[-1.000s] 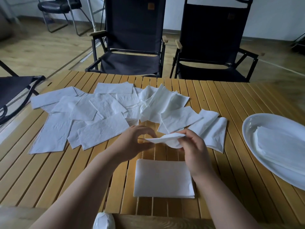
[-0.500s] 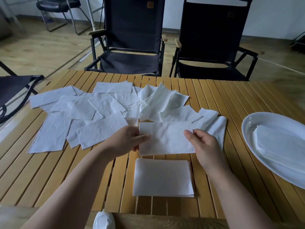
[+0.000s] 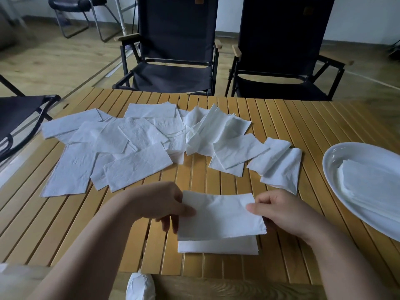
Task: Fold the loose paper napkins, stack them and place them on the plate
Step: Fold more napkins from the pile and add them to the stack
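Holding: the left hand (image 3: 160, 204) pinches the left edge of a folded napkin (image 3: 220, 215), thumb on top and fingers underneath. The right hand (image 3: 281, 213) pinches the right edge. Each grip is clenched on that one napkin, and neither hand is free.
Napkin in the grip: a flat white rectangle, held level and overlapping the small stack (image 3: 216, 245) below it. From where I stand I cannot tell whether it touches the stack yet.
Stack: a squared-up pile of folded napkins on the slatted wooden counter (image 3: 303, 118), right in front of the person and between the forearms.
Loose napkins (image 3: 129, 148): a wide, overlapping scatter across the left and middle of the counter. A few rumpled ones lie on the side nearer the plate.
Plate (image 3: 346, 152): white and oval, at the right edge of the counter and well apart from the stack. It already carries a layered pile of folded napkins (image 3: 372, 185).
Done: one batch sits on the plate, a second stack is begun, and this napkin is folded.
Left: by my reckoning, most of the work. The whole scatter awaits folding, and the near stack has to go onto the plate.
Around: two dark folding chairs (image 3: 177, 40) stand beyond the counter.
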Tool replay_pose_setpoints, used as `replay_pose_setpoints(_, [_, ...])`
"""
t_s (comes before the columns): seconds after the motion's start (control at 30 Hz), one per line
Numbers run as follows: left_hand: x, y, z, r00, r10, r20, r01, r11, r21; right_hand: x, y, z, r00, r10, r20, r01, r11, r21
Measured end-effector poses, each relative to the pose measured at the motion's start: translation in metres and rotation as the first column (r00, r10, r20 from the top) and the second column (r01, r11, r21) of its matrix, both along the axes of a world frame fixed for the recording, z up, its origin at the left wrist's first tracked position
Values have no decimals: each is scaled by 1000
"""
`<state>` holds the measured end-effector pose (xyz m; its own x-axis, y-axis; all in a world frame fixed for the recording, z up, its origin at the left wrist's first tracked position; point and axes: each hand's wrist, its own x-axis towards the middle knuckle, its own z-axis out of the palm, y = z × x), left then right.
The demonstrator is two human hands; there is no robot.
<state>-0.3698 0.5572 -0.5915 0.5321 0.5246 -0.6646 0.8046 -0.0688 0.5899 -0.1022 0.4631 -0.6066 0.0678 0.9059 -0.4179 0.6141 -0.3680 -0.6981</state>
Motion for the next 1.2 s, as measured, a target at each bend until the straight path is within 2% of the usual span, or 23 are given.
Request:
replay_pose_setpoints(0.13, [11,0,-11,993,-31,-111,27,999,-40,-3,1,-5,995,70,69,-61,990,-127])
replay_pose_setpoints(0.3, [21,0,-21,965,22,-260,-48,995,-92,-10,-1,-4,985,76,152,-46,981,-189])
replay_pose_setpoints(0.47, [35,-1,-32,858,-20,-513,-49,991,-121,-14,0,-6,970,67,232,-13,974,-227])
replay_pose_setpoints(0.63, [40,-2,-29,846,-13,-532,-110,974,-199,-18,2,-3,942,77,326,3,971,-237])
replay_pose_setpoints(0.7, [37,0,-27,862,-35,-505,-25,993,-112,-18,2,0,943,69,326,0,978,-208])
replay_pose_setpoints(0.77, [32,2,-24,916,-8,-402,71,988,140,-17,6,0,963,-18,268,41,996,-80])
replay_pose_setpoints(0.83, [29,3,-21,972,96,-216,8,901,435,-17,14,-2,969,-151,195,128,984,124])
replay_pose_setpoints(0.9, [33,4,-24,991,134,-18,-96,790,605,-17,22,-8,957,-236,172,180,941,287])
replay_pose_setpoints(0.97, [38,10,-37,996,66,53,-84,735,673,-21,29,-16,950,-236,205,156,927,340])
replay_pose_setpoints(1.07, [46,20,-53,999,-43,-3,33,716,698,-26,36,-28,950,-186,252,88,931,355])
replay_pose_setpoints(1.2, [54,24,-70,995,-91,-45,97,700,708,-31,37,-36,938,-124,323,10,943,333])
